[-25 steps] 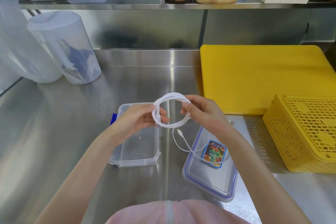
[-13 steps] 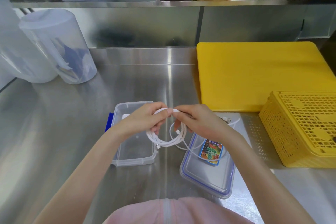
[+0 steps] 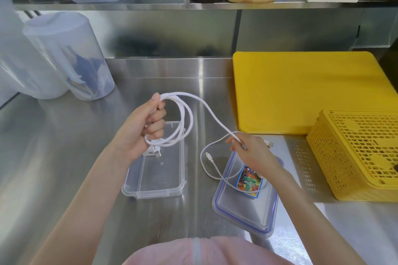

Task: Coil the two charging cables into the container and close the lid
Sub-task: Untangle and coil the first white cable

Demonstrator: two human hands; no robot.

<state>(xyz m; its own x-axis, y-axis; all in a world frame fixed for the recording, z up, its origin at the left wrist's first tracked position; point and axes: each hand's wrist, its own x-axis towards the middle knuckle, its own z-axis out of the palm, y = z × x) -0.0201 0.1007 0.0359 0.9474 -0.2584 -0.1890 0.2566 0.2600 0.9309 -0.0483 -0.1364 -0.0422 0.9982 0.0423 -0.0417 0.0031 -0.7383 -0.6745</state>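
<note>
1. While the left hand [image 3: 148, 127] grips a bundle of white loops above the far end of the clear container [image 3: 159, 170], the right hand [image 3: 249, 150] pinches the trailing run of the white cable [image 3: 213, 114] between thumb and fingertips, low over the steel counter [image 3: 64, 157]
2. A loose tail with a small plug [image 3: 208, 155] curls across the counter and over the upturned lid [image 3: 245, 206], which lies just right of the container; whether this is the same cable or the second cannot be told
3. Good coiling likely means feeding each new turn into the left fist at matching size, keeping the slack untwisted
4. Open counter lies to the near left; a yellow board [image 3: 301, 92] and yellow basket [image 3: 355, 157] crowd the right, and two translucent jugs [image 3: 64, 58] stand far left
5. The container looks nearly bare inside, its rim free for lowering the coil
</note>
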